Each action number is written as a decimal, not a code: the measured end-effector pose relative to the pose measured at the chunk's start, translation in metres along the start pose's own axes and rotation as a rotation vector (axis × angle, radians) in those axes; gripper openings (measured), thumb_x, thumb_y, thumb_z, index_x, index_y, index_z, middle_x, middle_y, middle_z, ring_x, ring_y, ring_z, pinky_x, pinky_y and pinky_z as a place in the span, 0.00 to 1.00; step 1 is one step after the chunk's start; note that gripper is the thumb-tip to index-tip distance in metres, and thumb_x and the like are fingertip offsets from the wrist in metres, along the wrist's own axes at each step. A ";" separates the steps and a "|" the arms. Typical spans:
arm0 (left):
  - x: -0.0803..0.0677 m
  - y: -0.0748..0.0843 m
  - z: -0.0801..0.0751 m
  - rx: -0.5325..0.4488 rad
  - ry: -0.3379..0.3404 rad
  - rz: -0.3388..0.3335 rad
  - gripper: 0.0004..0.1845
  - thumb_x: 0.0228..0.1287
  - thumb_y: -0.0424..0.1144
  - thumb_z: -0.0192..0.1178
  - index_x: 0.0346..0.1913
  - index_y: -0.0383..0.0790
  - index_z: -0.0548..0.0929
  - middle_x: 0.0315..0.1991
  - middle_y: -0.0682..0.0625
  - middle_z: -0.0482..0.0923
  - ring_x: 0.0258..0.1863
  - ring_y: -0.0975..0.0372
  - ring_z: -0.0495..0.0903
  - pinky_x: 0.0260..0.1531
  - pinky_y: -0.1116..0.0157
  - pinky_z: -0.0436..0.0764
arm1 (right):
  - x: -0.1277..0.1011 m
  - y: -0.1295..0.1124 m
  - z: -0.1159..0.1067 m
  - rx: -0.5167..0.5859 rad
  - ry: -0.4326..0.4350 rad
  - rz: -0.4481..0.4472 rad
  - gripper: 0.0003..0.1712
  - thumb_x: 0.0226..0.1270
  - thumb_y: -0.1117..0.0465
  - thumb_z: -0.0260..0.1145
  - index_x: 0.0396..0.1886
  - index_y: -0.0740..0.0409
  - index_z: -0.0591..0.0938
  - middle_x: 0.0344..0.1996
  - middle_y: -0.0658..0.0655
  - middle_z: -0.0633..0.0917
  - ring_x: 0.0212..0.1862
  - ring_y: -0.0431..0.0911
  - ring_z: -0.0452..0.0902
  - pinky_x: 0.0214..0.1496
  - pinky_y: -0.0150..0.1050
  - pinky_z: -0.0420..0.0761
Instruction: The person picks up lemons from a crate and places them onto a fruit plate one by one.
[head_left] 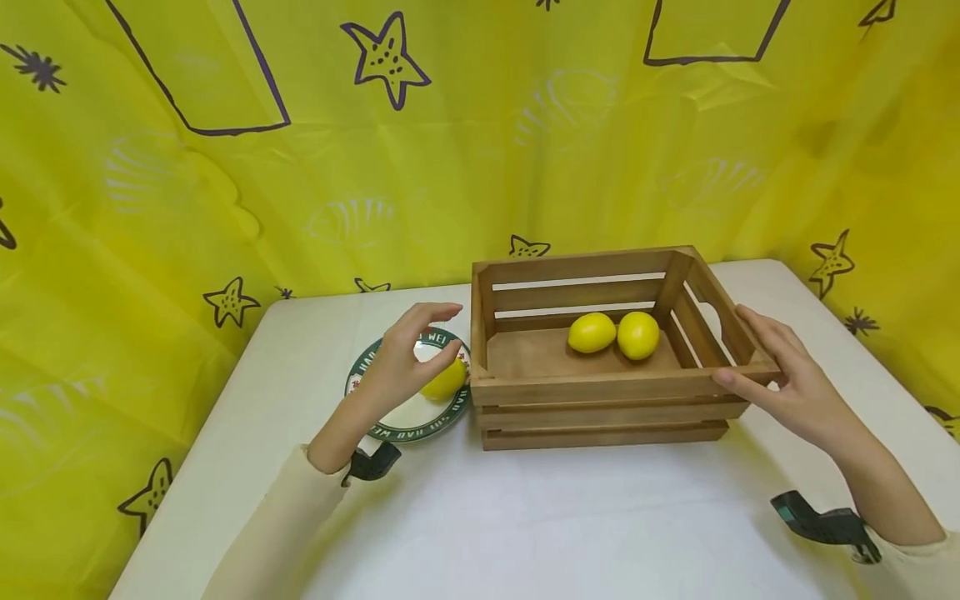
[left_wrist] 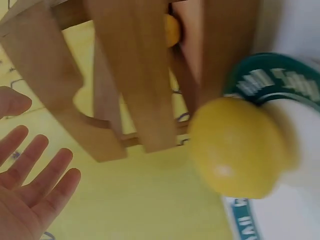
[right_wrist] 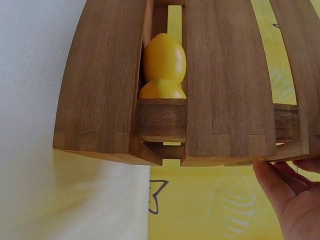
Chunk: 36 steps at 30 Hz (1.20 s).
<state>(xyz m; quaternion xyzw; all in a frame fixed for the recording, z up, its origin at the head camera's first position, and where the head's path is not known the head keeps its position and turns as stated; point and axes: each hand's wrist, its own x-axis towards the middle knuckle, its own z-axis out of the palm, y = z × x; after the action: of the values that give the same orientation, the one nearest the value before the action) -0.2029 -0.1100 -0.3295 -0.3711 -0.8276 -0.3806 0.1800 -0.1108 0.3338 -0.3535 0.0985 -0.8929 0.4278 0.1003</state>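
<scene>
Nearest the person, on the white table point(head_left: 525, 517), two hands reach forward from cream sleeves. The left hand point(head_left: 405, 362) hovers over the plate point(head_left: 367, 371), its fingers loosely spread and relaxed, gripping nothing; the left wrist view shows the palm open with fingers straight. Just under its fingertips lies one lemon on the plate point(head_left: 445, 382), near the plate's right rim and close against the crate's front left corner; whether the fingers actually touch it cannot be told from the head view.

The right hand point(head_left: 787, 383) rests on the right end of the wooden crate point(head_left: 600, 392), thumb along the front top edge and fingers laid straight over the side wall, pressing rather than curling round it.

There is one plate, white with a green lettered rim, and one slatted crate standing just right of it. Inside the crate, toward its back right, two lemons in the crate point(head_left: 615, 333) lie side by side, touching. That makes three lemons in all.

Behind the table hangs a yellow cloth backdrop point(head_left: 375, 150) printed with stars.
</scene>
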 end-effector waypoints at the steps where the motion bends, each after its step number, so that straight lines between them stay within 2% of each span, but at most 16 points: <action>1: 0.004 0.002 -0.001 0.003 0.001 0.015 0.23 0.61 0.30 0.65 0.59 0.32 0.76 0.56 0.42 0.78 0.55 0.53 0.76 0.52 0.57 0.79 | 0.000 0.000 0.000 0.006 -0.003 0.003 0.49 0.67 0.66 0.64 0.80 0.45 0.47 0.72 0.68 0.52 0.73 0.66 0.43 0.66 0.24 0.55; 2: 0.008 0.005 -0.003 0.002 0.004 0.030 0.23 0.61 0.29 0.65 0.59 0.31 0.76 0.56 0.41 0.78 0.55 0.53 0.76 0.52 0.56 0.79 | 0.000 -0.001 0.000 0.009 -0.004 0.006 0.49 0.67 0.66 0.64 0.80 0.45 0.47 0.72 0.68 0.52 0.73 0.66 0.44 0.72 0.34 0.55; 5: 0.021 0.013 -0.006 -0.003 0.001 0.082 0.22 0.61 0.30 0.65 0.58 0.31 0.76 0.55 0.40 0.78 0.55 0.52 0.76 0.52 0.55 0.79 | 0.000 -0.001 0.000 0.014 -0.008 0.018 0.49 0.67 0.66 0.64 0.80 0.44 0.47 0.72 0.68 0.52 0.72 0.64 0.45 0.74 0.54 0.49; 6: 0.026 0.015 -0.007 -0.009 -0.003 0.097 0.21 0.61 0.30 0.64 0.58 0.31 0.77 0.55 0.41 0.78 0.55 0.53 0.76 0.51 0.56 0.79 | 0.000 -0.001 0.000 0.018 -0.010 0.020 0.50 0.67 0.66 0.64 0.80 0.44 0.47 0.72 0.68 0.51 0.72 0.62 0.45 0.74 0.54 0.49; 9: 0.045 0.026 -0.010 -0.016 -0.022 0.146 0.19 0.62 0.30 0.64 0.57 0.32 0.78 0.53 0.43 0.78 0.54 0.55 0.76 0.51 0.59 0.78 | 0.000 0.001 -0.002 0.019 0.000 0.012 0.50 0.67 0.67 0.64 0.79 0.42 0.47 0.72 0.66 0.52 0.73 0.46 0.46 0.67 0.25 0.53; 12: 0.061 0.037 -0.011 -0.011 -0.039 0.182 0.18 0.63 0.31 0.63 0.56 0.33 0.79 0.53 0.45 0.78 0.54 0.57 0.75 0.52 0.63 0.77 | -0.001 0.002 -0.003 0.021 0.006 0.003 0.50 0.66 0.68 0.64 0.79 0.43 0.48 0.71 0.66 0.52 0.71 0.38 0.47 0.56 0.13 0.53; 18: 0.086 0.054 -0.016 0.038 -0.086 0.231 0.18 0.64 0.34 0.63 0.56 0.35 0.79 0.53 0.46 0.78 0.47 0.59 0.75 0.46 0.67 0.77 | 0.000 0.000 -0.002 0.006 0.013 -0.005 0.50 0.66 0.67 0.65 0.79 0.44 0.48 0.72 0.67 0.53 0.73 0.55 0.46 0.56 0.15 0.54; 20: 0.092 0.058 -0.017 0.049 -0.102 0.232 0.18 0.64 0.34 0.63 0.57 0.36 0.79 0.53 0.47 0.78 0.47 0.60 0.74 0.46 0.66 0.76 | 0.001 -0.001 0.000 0.016 0.010 -0.009 0.50 0.65 0.66 0.66 0.79 0.46 0.49 0.72 0.68 0.53 0.73 0.59 0.46 0.67 0.27 0.58; 22: 0.099 0.062 -0.017 0.058 -0.119 0.228 0.18 0.65 0.35 0.63 0.57 0.36 0.79 0.53 0.47 0.77 0.49 0.60 0.75 0.48 0.66 0.76 | 0.001 -0.002 0.001 0.034 0.004 -0.008 0.50 0.65 0.66 0.66 0.79 0.47 0.49 0.72 0.69 0.53 0.72 0.64 0.45 0.73 0.50 0.57; 24: 0.105 0.066 -0.015 0.055 -0.133 0.232 0.18 0.65 0.35 0.63 0.57 0.36 0.79 0.54 0.47 0.77 0.52 0.60 0.75 0.50 0.66 0.76 | 0.001 -0.003 0.000 0.058 -0.005 -0.005 0.51 0.64 0.66 0.67 0.79 0.48 0.48 0.72 0.69 0.52 0.71 0.68 0.44 0.66 0.73 0.51; 25: 0.108 0.067 -0.013 0.054 -0.139 0.236 0.18 0.65 0.35 0.63 0.57 0.36 0.79 0.54 0.47 0.78 0.52 0.60 0.75 0.52 0.66 0.76 | 0.001 -0.004 0.001 0.066 -0.006 -0.006 0.51 0.64 0.66 0.67 0.79 0.49 0.48 0.72 0.70 0.52 0.71 0.69 0.44 0.59 0.79 0.49; 28: 0.119 0.072 -0.007 0.048 -0.142 0.255 0.18 0.65 0.35 0.63 0.56 0.35 0.79 0.53 0.46 0.78 0.51 0.59 0.75 0.50 0.67 0.76 | -0.001 -0.004 0.001 0.025 0.001 -0.009 0.51 0.64 0.65 0.68 0.79 0.48 0.49 0.72 0.68 0.55 0.69 0.67 0.49 0.66 0.60 0.63; 31: 0.129 0.076 -0.001 0.038 -0.142 0.266 0.18 0.65 0.35 0.63 0.57 0.35 0.79 0.53 0.46 0.79 0.51 0.59 0.76 0.50 0.67 0.76 | -0.001 -0.005 0.002 0.010 0.008 -0.017 0.51 0.63 0.64 0.68 0.79 0.48 0.50 0.71 0.67 0.56 0.69 0.67 0.50 0.62 0.58 0.65; 32: 0.133 0.078 0.001 0.034 -0.146 0.265 0.18 0.65 0.35 0.63 0.57 0.35 0.79 0.53 0.46 0.79 0.52 0.59 0.76 0.50 0.67 0.76 | -0.001 -0.005 0.001 0.014 0.008 -0.019 0.51 0.63 0.64 0.68 0.79 0.47 0.50 0.72 0.67 0.56 0.69 0.67 0.50 0.63 0.58 0.65; 35: 0.144 0.082 0.006 0.014 -0.163 0.258 0.19 0.65 0.35 0.63 0.57 0.35 0.78 0.54 0.45 0.78 0.54 0.57 0.77 0.50 0.66 0.77 | 0.000 -0.005 0.000 0.053 0.007 -0.028 0.51 0.63 0.65 0.68 0.79 0.48 0.50 0.72 0.69 0.55 0.70 0.70 0.47 0.57 0.80 0.53; 36: 0.148 0.084 0.008 0.007 -0.169 0.256 0.19 0.65 0.35 0.63 0.57 0.35 0.78 0.55 0.44 0.78 0.54 0.57 0.77 0.50 0.66 0.77 | 0.000 -0.005 0.000 0.058 0.008 -0.028 0.51 0.63 0.65 0.68 0.79 0.47 0.50 0.72 0.69 0.54 0.70 0.71 0.46 0.57 0.80 0.51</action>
<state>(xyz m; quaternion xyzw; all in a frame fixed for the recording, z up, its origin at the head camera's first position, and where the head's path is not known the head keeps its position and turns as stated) -0.2374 0.0034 -0.2074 -0.5036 -0.7871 -0.3191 0.1582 -0.1097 0.3306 -0.3494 0.1122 -0.8781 0.4526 0.1070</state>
